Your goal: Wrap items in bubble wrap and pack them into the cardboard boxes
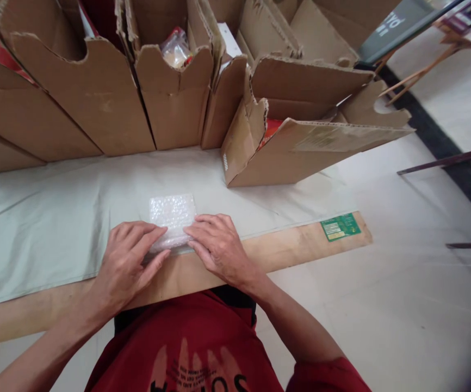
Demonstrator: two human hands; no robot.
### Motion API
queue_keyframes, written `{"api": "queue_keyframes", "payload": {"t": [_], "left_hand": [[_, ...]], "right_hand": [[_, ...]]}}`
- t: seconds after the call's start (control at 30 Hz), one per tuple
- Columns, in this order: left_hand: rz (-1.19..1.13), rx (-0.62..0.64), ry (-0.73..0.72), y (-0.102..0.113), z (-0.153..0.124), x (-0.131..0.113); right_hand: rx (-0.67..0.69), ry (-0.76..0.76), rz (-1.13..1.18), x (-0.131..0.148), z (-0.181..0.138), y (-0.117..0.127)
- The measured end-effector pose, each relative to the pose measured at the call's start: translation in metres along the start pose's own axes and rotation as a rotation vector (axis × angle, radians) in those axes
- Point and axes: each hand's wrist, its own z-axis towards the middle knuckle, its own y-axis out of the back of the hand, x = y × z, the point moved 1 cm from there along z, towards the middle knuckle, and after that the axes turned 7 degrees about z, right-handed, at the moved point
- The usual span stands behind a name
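A small piece of clear bubble wrap (172, 212) lies on the pale cloth near the table's front edge. Its near side looks folded or rolled over. My left hand (127, 258) grips the left near corner, thumb in front and fingers on top. At the right near corner, my right hand (219, 245) holds the same wrap between thumb and fingers. Whether anything lies inside the wrap I cannot tell.
Several tall cardboard boxes (174, 103) stand along the back, some with packets inside. One lower cardboard box (276, 158) sits at an angle on the right. A wooden board (292, 245) with a green label (341, 227) edges the table.
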Motion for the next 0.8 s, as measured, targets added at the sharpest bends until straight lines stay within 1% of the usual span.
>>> {"api": "queue_keyframes", "payload": {"t": [0.1,0.17,0.23,0.27,0.33,0.4,0.43,0.5,0.6,0.63,0.7,0.77,0.8], "left_hand": [[-0.064,0.048,0.011,0.006,-0.002,0.001],[-0.051,0.054,0.049,0.005,0.0,0.004],[0.011,0.058,0.097,0.0,0.002,0.008],[0.045,0.061,0.126,-0.003,0.004,0.009],[0.079,0.051,0.186,-0.006,0.005,0.01],[0.051,0.002,0.254,-0.003,0.003,0.009],[0.015,-0.024,0.305,0.001,0.0,0.007],[-0.102,-0.052,0.439,0.01,-0.007,0.002],[-0.377,0.008,0.641,0.02,-0.018,-0.01],[-0.479,0.034,0.681,0.02,-0.02,-0.016],[-0.666,0.09,0.731,0.016,-0.017,-0.027],[-0.803,0.111,0.745,0.011,-0.008,-0.036],[-0.838,0.101,0.745,0.009,-0.003,-0.04]], "right_hand": [[0.01,-0.049,0.107,0.003,-0.001,0.003],[-0.019,-0.072,0.07,0.007,-0.002,0.006],[-0.039,-0.06,-0.019,0.011,-0.001,0.007],[-0.022,-0.042,-0.064,0.013,0.001,0.006],[0.055,0.008,-0.133,0.013,0.008,0.003],[0.123,0.027,-0.172,0.01,0.017,-0.002],[0.131,0.016,-0.168,0.007,0.022,-0.004],[0.085,-0.056,-0.1,0.003,0.029,-0.005],[-0.057,-0.224,0.116,0.002,0.029,-0.004],[-0.094,-0.273,0.198,0.004,0.027,-0.004],[-0.127,-0.338,0.357,0.01,0.019,-0.004],[-0.117,-0.352,0.48,0.016,0.011,-0.004],[-0.106,-0.343,0.511,0.018,0.007,-0.003]]}}
